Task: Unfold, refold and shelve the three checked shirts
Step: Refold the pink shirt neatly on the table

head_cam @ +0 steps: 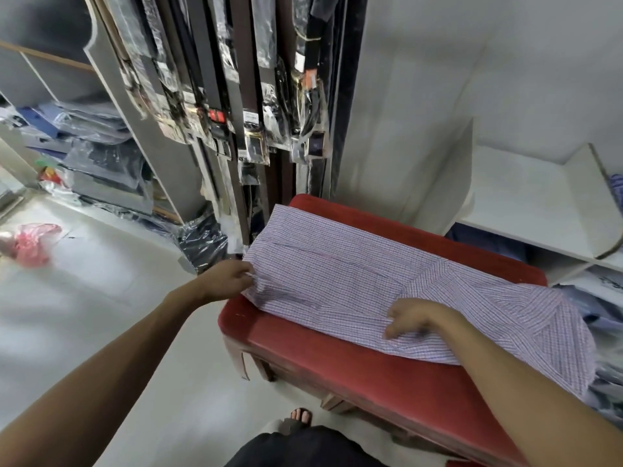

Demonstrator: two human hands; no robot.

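The checked shirt (354, 284) lay spread lengthwise across the red padded bench (387, 372), its hem end toward the belt rack and its collar end running off the far right edge of the cushion. The left hand (229, 279) had the hem corner pinched between thumb and fingers, right at the bench's left edge, the cloth puckering a little where it was held. Well along the shirt from that pinch, the right hand (409, 318) rested on the near edge of the fabric with its fingers curled down into it; it was blurred, and I could not tell whether it really gripped the cloth or only pressed on it. Between the two hands the shirt sat fairly flat, with a few long creases running across it.

Beyond the left hand's grip, packaged belts (249, 96) hung in a dark row, and further out from it stood an open shelf unit (101, 156) stuffed with bagged clothing. A pink plastic bag (30, 241) lay on the pale floor (118, 281), well apart from that hand. Past the right hand, behind the bench, was a white shelf (526, 203), with more folded clothes (603, 298) stacked beneath it. Below the bench's near edge, a sandalled foot (301, 416) showed on the floor.
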